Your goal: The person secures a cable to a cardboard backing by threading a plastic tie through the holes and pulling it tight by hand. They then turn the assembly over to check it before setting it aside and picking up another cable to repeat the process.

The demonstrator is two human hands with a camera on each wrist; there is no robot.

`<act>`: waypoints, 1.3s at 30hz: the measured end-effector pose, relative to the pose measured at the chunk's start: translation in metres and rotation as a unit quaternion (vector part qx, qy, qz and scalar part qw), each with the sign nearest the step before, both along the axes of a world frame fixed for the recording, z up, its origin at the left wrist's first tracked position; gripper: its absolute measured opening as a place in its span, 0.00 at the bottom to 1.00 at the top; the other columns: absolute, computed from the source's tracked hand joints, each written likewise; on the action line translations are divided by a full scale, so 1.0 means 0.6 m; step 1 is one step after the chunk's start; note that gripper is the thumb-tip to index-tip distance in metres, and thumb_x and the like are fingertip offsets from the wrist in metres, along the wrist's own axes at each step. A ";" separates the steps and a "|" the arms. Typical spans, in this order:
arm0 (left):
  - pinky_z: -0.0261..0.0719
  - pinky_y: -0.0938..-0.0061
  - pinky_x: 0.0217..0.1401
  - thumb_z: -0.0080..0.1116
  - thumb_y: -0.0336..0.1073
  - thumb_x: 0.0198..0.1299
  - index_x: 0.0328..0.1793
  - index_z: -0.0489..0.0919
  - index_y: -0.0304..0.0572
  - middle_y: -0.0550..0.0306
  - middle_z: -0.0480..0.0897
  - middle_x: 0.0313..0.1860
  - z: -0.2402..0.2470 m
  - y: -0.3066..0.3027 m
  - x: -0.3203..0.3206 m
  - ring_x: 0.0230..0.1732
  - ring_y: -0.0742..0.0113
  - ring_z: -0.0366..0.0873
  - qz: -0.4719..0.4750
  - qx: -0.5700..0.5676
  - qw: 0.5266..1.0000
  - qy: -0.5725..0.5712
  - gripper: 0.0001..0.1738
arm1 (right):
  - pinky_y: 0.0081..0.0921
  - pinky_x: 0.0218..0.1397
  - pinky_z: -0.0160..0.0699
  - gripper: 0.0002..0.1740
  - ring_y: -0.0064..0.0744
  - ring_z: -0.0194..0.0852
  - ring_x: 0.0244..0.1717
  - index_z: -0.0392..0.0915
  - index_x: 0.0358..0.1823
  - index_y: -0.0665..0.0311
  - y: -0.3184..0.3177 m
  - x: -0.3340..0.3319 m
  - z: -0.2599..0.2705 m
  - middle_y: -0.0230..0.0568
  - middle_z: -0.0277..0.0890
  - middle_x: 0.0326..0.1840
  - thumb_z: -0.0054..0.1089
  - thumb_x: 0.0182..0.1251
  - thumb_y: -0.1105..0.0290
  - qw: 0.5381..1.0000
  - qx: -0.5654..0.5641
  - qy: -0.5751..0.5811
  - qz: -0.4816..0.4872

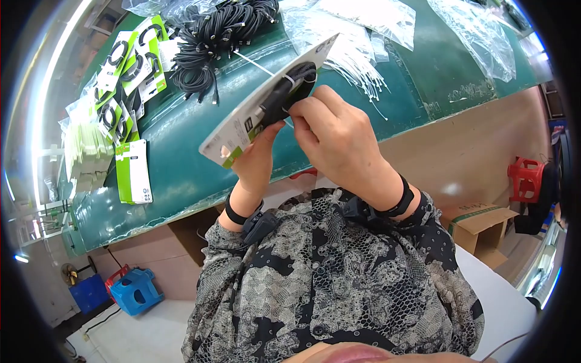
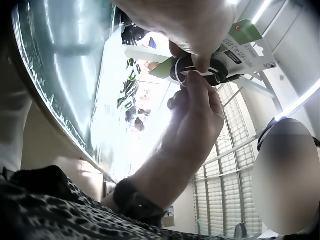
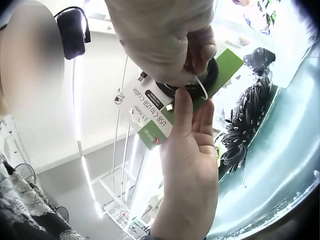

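Left hand [image 1: 257, 158] grips stiff white-green card [image 1: 227, 130], centre top | right hand [image 1: 339, 133] pinches thin white tie [image 3: 202, 89] round smooth black coiled cable [image 1: 284, 94] against card | upper left: tangled cables [image 1: 224, 27], glossy green desk [image 1: 181, 175]

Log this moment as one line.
left hand: grips card | right hand: fingers pinch white tie on coiled black cable | table: black cable pile, loose white ties, carded cables

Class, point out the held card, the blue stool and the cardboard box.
Held card [image 3: 148, 109]: right wrist view, printed white face.
Blue stool [image 1: 134, 279]: head view, upper part.
Cardboard box [image 1: 479, 220]: head view, panel above opening.
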State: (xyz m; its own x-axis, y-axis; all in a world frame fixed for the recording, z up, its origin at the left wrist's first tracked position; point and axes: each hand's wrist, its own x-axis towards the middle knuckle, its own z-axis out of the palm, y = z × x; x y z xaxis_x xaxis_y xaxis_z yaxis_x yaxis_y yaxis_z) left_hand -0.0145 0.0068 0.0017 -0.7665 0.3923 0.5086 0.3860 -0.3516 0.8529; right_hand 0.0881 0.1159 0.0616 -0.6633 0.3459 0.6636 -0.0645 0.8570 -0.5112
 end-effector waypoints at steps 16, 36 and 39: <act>0.81 0.69 0.45 0.70 0.31 0.43 0.45 0.82 0.36 0.49 0.80 0.40 0.042 -0.005 -0.011 0.42 0.57 0.80 -0.028 0.003 0.946 0.323 0.19 | 0.33 0.38 0.77 0.15 0.54 0.76 0.37 0.75 0.43 0.69 0.002 0.004 -0.042 0.51 0.74 0.42 0.53 0.51 0.87 0.970 -0.213 0.068 0.093; 0.80 0.71 0.45 0.59 0.28 0.59 0.48 0.78 0.37 0.56 0.81 0.43 0.007 -0.024 0.010 0.41 0.64 0.80 -0.139 0.061 0.960 -0.234 0.11 | 0.22 0.39 0.76 0.12 0.30 0.77 0.35 0.74 0.41 0.71 0.065 0.046 -0.049 0.41 0.77 0.38 0.62 0.56 0.79 0.922 -0.377 0.010 0.090; 0.80 0.70 0.47 0.55 0.30 0.65 0.51 0.77 0.37 0.57 0.81 0.44 0.013 -0.019 0.028 0.42 0.65 0.80 -0.267 0.137 0.879 -0.370 0.10 | 0.25 0.35 0.76 0.09 0.36 0.77 0.31 0.73 0.39 0.71 0.065 0.016 -0.080 0.44 0.77 0.36 0.58 0.55 0.83 0.886 -0.436 0.143 0.064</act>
